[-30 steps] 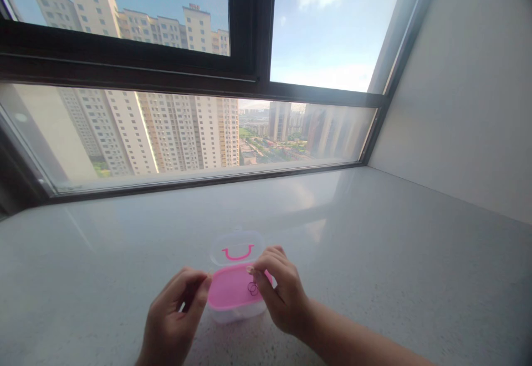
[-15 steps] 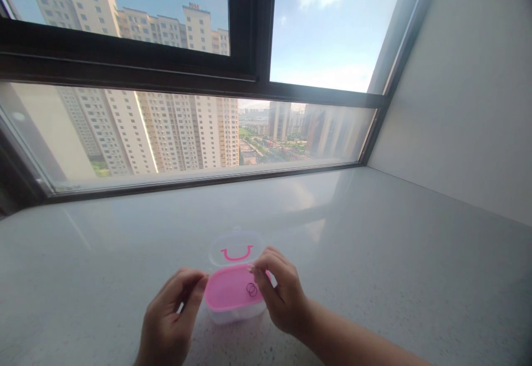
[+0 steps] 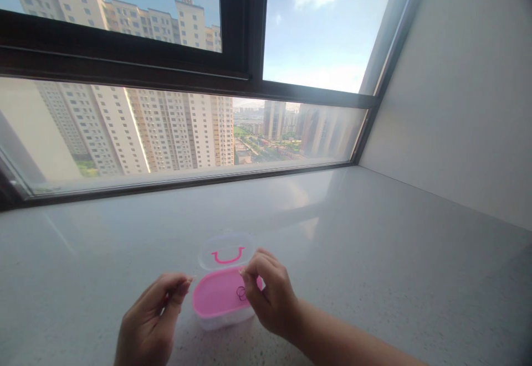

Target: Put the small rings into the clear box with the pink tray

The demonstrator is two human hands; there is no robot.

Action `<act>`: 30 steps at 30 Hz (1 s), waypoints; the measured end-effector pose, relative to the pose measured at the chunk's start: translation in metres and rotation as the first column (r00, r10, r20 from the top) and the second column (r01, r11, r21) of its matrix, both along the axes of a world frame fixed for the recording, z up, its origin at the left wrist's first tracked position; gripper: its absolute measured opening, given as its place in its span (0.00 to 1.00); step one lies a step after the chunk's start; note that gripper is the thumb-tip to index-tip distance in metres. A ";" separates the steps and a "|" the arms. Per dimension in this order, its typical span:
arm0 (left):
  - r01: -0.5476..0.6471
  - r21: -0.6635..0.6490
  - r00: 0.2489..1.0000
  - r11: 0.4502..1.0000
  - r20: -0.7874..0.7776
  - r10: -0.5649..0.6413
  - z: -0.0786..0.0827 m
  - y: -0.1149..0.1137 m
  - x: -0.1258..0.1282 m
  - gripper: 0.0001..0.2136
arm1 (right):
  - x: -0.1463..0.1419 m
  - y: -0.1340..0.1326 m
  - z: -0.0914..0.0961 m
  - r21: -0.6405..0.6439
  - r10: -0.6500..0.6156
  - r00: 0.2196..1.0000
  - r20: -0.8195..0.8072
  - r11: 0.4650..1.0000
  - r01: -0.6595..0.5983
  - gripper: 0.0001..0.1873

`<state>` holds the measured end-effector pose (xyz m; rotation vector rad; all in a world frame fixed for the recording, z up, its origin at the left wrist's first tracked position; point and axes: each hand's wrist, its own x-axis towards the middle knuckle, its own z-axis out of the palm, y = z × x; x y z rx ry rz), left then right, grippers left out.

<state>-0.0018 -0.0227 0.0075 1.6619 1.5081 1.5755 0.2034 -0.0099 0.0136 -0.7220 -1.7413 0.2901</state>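
A small oval plastic box with a pink tray point(image 3: 214, 294) and a see-through lower part stands on the pale speckled surface. Its clear lid point(image 3: 204, 256), with a pink handle point(image 3: 228, 261), lies open behind it. Thin dark rings point(image 3: 240, 294) rest in the tray at its right side. My left hand point(image 3: 152, 313) is apart from the box on its left, thumb and finger pinched on a tiny pale thing too small to name. Over the tray's right end, my right hand point(image 3: 272, 294) also pinches something small and pale that I cannot make out.
The speckled stone sill point(image 3: 374, 255) runs back to a dark window frame point(image 3: 199, 180). A white wall point(image 3: 461, 100) rises on the right. High buildings point(image 3: 166, 128) show through the glass.
My left hand has moved left, away from the tray's edge, where it was close before. My right hand stays over the tray's right end, still pinched. The view has shifted slightly.
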 end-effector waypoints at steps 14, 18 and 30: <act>0.036 -0.065 0.984 0.997 0.175 -0.024 0.000 -0.003 0.005 0.08 | 0.001 -0.003 0.003 -0.025 0.044 0.999 -0.023 0.999 -0.044 0.10; 0.074 -0.027 0.983 0.997 0.172 -0.068 0.000 -0.004 0.006 0.08 | 0.003 -0.003 0.002 -0.027 0.043 0.998 -0.039 0.999 -0.045 0.10; 0.179 0.044 0.984 0.983 -0.020 -0.178 0.007 -0.006 0.012 0.08 | 0.005 -0.001 -0.003 0.019 -0.025 0.998 -0.049 0.999 0.026 0.08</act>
